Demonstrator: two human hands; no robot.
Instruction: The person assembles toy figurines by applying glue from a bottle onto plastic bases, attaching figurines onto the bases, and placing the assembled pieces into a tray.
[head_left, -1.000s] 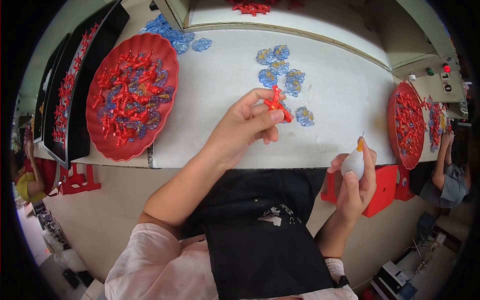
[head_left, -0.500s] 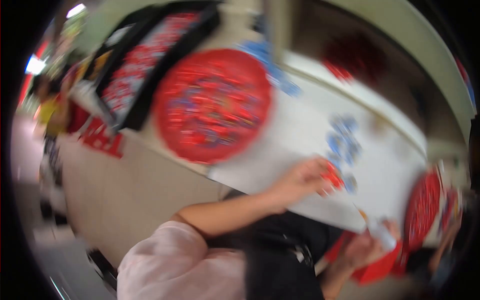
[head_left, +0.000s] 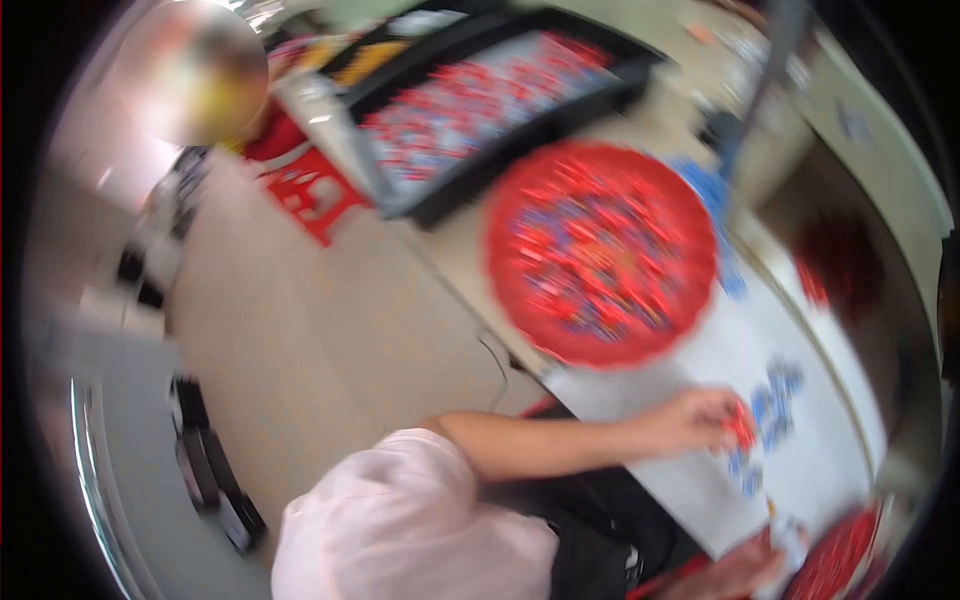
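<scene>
The picture is blurred and tilted, with the table running up to the right. My left hand (head_left: 695,420) reaches across the white table (head_left: 690,370) and pinches a small red piece (head_left: 741,428) beside several small blue pieces (head_left: 775,405). Low at the right, my right hand (head_left: 745,565) grips a small white bottle (head_left: 790,540) with an orange tip. A round red tray (head_left: 600,250) heaped with red and blue pieces lies beyond my left hand.
A long black tray (head_left: 500,110) of red pieces lies at the table's far end. A second red tray (head_left: 835,565) shows at the bottom right. A red stool (head_left: 310,195) and another person (head_left: 195,70) stand on the tan floor at the left.
The view has swung left and tilted, so the table moved to the right of the picture. My left hand still holds the red piece and my right hand the bottle.
</scene>
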